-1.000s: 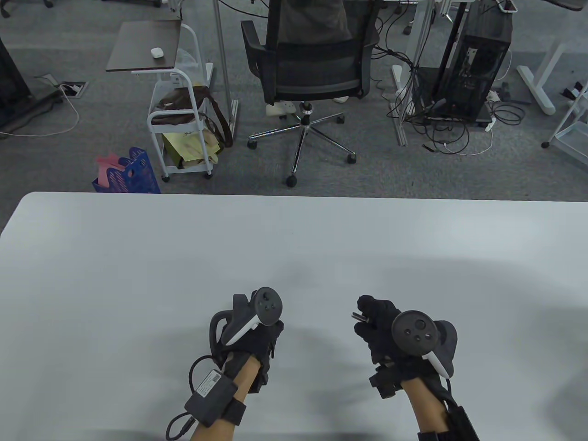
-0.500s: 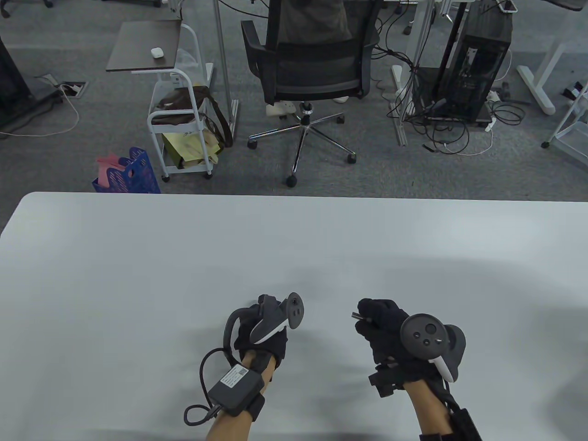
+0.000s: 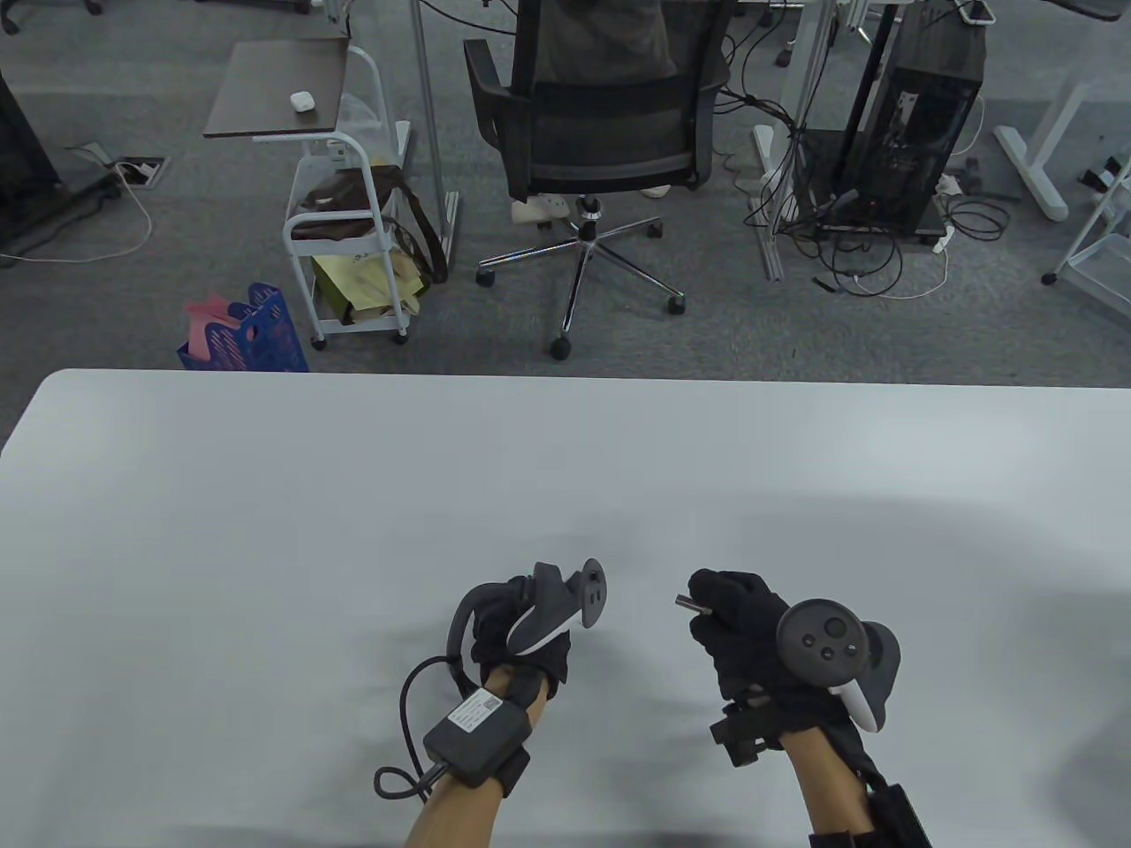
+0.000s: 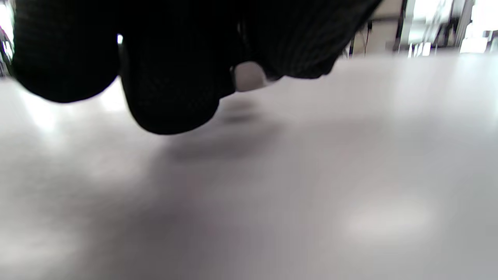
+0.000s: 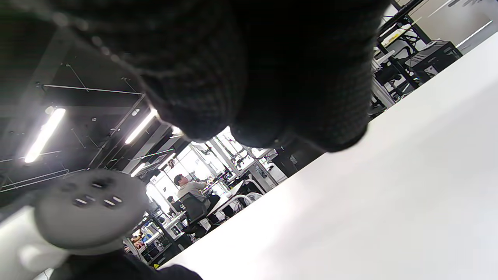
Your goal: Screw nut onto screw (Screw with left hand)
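1. Table view: the right hand in its black sensor glove (image 3: 742, 632) sits at the near right of the white table (image 3: 265, 495). Its fingers are curled round a short dark metal screw (image 3: 685, 604), whose free end pokes out to the left. The left hand in a matching black glove (image 3: 521, 632) is just to the left, apart from the screw, with the tracker on its back tipped toward the right hand. Its fingers are hidden here. The two hands are near each other with a bare strip of table between, and there is wide open surface to the far side. The near edge lies close under the wrists.

2. Left wrist view: the left fingertips (image 4: 171, 97) are bunched, pinching a small pale piece (image 4: 249, 76), likely the nut. It is blurred, so I cannot be sure. It hangs just above the table.

3. Right wrist view: the glove fills the top of the view. The screw is hidden, so this view does not show the grip.

4. Handling, as a judgement: both parts look small, rigid, light and smooth, easy to fumble in gloves. The nut is best held by its outer flats, leaving its bore clear. The screw is best held near its head, leaving the thread exposed.
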Demonstrator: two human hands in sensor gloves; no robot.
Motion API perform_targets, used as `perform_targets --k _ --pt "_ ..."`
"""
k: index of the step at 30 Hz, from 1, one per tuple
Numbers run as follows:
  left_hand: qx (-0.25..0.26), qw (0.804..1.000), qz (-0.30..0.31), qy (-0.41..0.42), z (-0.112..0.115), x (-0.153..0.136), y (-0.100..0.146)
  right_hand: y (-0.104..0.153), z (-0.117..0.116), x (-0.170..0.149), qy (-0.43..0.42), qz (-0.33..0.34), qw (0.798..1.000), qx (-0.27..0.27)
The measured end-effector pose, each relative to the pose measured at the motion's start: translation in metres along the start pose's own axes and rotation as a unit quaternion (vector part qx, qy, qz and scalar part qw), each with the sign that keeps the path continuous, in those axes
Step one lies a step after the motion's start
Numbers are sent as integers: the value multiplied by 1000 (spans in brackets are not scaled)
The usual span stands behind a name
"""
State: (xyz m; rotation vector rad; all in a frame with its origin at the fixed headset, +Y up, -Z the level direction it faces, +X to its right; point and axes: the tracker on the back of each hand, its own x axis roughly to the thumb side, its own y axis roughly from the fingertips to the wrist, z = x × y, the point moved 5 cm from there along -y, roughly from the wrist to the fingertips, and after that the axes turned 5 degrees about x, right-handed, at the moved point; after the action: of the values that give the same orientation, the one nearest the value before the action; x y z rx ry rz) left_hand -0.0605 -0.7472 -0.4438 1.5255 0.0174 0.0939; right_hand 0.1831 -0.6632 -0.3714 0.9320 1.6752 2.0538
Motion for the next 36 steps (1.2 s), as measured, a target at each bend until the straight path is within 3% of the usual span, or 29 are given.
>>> perform_targets --k 1,3,5,7,11,19,24,28,36 --pt "-1 998 -3 60 -8 -4 3 0 0 1 0 2 1000 -3" --pt "-27 975 -1 219 -26 -13 13 2 -1 5 -9 11 1000 -3" --pt "-52 926 9 375 -36 -19 26 3 -4 11 -31 26 999 3" --pt "-74 856 16 512 -38 -20 38 5 -7 22 -53 45 998 5" --pt "-116 760 27 638 -28 -10 51 8 -13 40 -87 72 994 17" --pt "-115 748 29 652 -23 -3 55 11 -19 49 -60 86 994 12" --pt "-113 758 29 641 -23 1 56 13 -15 54 -27 105 994 2" --pt "-125 739 10 662 -17 2 57 17 -11 56 -23 119 992 -21" --pt "-166 718 -17 676 -6 6 57 19 -8 55 -32 131 990 -25"
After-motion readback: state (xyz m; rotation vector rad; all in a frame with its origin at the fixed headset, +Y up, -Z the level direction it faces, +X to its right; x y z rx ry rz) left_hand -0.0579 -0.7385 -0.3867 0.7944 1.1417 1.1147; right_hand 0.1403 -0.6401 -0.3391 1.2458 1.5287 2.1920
